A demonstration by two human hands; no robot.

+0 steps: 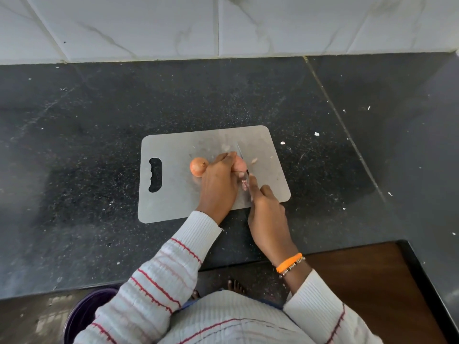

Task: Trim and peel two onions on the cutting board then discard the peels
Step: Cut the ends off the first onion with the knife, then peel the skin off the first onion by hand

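- A grey cutting board (pixel 173 194) is seen at the centre of the frame on a dark stone counter (pixel 74 145), its handle slot at the board's left side.
- An unpeeled onion (pixel 198 166) is left lying on the board just left of centre, touching the knuckle side of the left hand (pixel 219 181); its skin is judged to be intact.
- A second onion (pixel 240 163) is held down on the board by the left hand, whose fingers are curled over it.
- A knife (pixel 240 155) is gripped by the right hand (pixel 267 207), fingers wrapped round the handle, and the blade is set against the right end of the held onion.
- A small cut scrap (pixel 254 160) is seen lying just right of the blade.
- The step in hand is judged to be trimming the first onion's end; next, the other end is to be trimmed and the skin pulled off.
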